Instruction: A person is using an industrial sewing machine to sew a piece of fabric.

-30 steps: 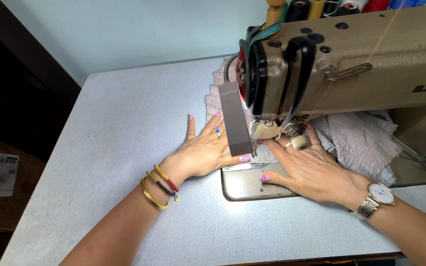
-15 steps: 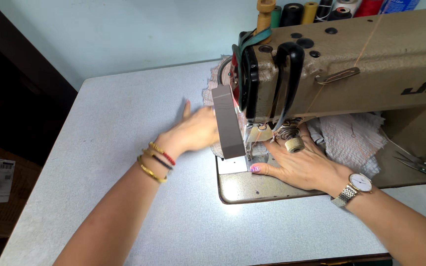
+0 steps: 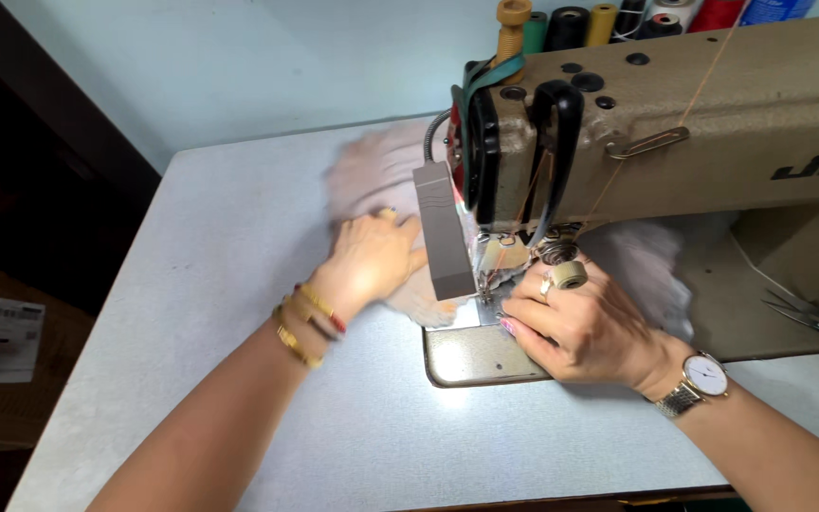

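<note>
Head view: left hand (image 3: 372, 261) lies flat on the pale fabric (image 3: 386, 175) left of the needle, right hand (image 3: 585, 327) pinches fabric at the presser foot (image 3: 497, 256), hands apart, the cloth running left-to-right under the sewing machine (image 3: 675, 123) on the table (image 3: 220, 284).

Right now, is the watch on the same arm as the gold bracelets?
No, the watch is on the right wrist, while the gold bracelets are on the left wrist.
</note>
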